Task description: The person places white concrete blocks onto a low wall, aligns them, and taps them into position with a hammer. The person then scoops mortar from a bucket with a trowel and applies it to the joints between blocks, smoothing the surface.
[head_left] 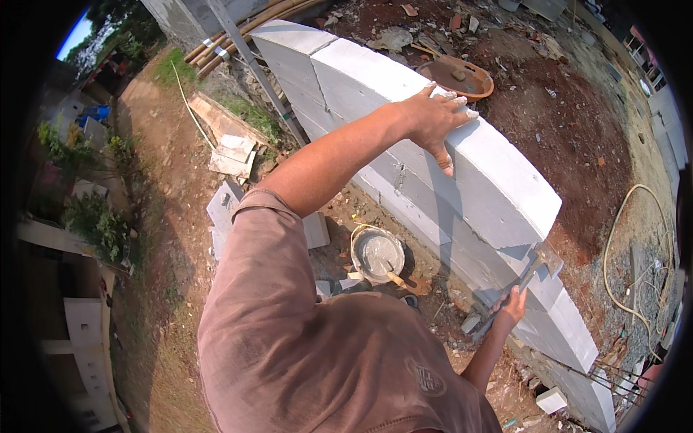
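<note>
My left hand [437, 124] lies over the top edge of a pale block wall [505, 173]. Its fingers are spread on the top face and the thumb points down the near face; whitish dust covers the fingertips. Lower right, my right hand [514, 304] is closed round a long grey tool [530, 274], held slanting against the stepped end of the wall; its exact kind is not clear. Below my left forearm, a round bucket [377, 254] of grey mix stands on the ground, with a wooden-handled tool [394, 278] leaning in it.
Beyond the wall, an orange-brown basin [469, 78] sits on reddish soil. A pale hose [606, 252] curls at the right. Loose blocks [315, 229] and boards [232, 153] lie left of the wall. A metal post [253, 65] and bamboo poles [271, 18] stand near its far end.
</note>
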Demonstrator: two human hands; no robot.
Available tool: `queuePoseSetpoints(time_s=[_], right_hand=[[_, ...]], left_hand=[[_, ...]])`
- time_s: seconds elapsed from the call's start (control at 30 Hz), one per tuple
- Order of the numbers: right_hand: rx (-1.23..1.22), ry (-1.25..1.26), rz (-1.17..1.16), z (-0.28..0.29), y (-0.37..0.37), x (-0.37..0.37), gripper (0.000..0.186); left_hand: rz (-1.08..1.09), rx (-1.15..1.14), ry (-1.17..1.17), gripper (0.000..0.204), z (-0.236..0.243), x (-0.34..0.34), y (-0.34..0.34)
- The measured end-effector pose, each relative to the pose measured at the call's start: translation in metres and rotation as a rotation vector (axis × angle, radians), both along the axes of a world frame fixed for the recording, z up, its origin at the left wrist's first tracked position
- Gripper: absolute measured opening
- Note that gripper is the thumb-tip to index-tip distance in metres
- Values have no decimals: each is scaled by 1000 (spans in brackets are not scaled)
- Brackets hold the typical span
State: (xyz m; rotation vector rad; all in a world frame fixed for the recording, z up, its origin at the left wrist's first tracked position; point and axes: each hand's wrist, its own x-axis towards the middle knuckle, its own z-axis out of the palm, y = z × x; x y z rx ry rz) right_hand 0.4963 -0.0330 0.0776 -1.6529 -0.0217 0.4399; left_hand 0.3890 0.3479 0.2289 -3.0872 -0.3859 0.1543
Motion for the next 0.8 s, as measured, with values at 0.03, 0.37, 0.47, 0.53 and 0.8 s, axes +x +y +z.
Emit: queuePoseSetpoints(time_s=[0.03, 0.37, 0.47, 0.53, 0.8], right_hand=[[-8, 3, 1, -1, 0, -1, 39], [-373, -143, 327, 12, -56, 36, 38], [-696, -229, 513, 59, -96, 13, 31], [-670, -233, 531, 101, -101, -28, 27], [-513, -619, 303, 235, -50, 20, 38]], left_hand=[[6, 8, 5, 124, 0, -2, 3], [-39, 58, -28, 116, -8, 2, 13], [-73, 54, -2, 115, -2, 6, 17], [-115, 45, 30, 116, 1, 11, 24], [-161, 50, 77, 112, -2, 18, 37]])
